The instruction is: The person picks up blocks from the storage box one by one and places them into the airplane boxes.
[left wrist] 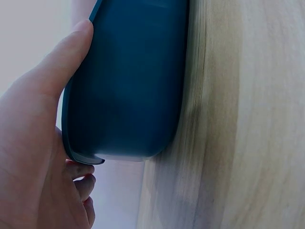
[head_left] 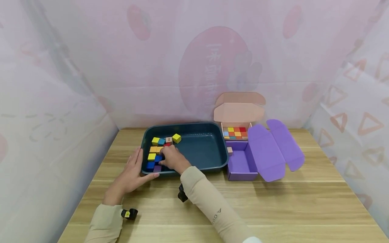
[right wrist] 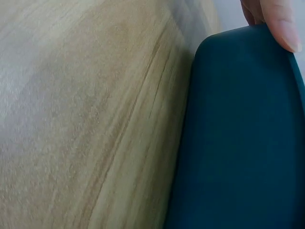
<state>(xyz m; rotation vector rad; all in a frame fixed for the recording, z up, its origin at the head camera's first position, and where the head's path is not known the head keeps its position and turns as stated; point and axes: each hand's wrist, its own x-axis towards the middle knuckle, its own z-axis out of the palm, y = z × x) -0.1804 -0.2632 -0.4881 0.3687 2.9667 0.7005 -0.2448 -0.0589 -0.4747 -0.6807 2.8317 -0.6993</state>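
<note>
My left hand (head_left: 130,173) rests against the near left corner of a dark teal tray (head_left: 200,165). Its thumb lies along the front rim, and straight fingers run up the outer left side. In the left wrist view, the thumb touches the tray's rim (left wrist: 66,102). Inside the tray, my right hand (head_left: 174,158) has curled fingers and appears to pinch a blue cube (head_left: 158,158); its fingertips are partly hidden. Around it sit a yellow cube (head_left: 152,157), an orange cube (head_left: 153,149), a darker blue cube (head_left: 150,165) and a purple cube (head_left: 157,168).
Right of the tray stands an open purple box (head_left: 242,176), its lid folded out rightward. A pale wooden cube (head_left: 229,151) sits by its left wall. Behind it, an open pink box (head_left: 238,116) holds several coloured cubes. A yellow cube (head_left: 176,138) stands near the tray's back.
</note>
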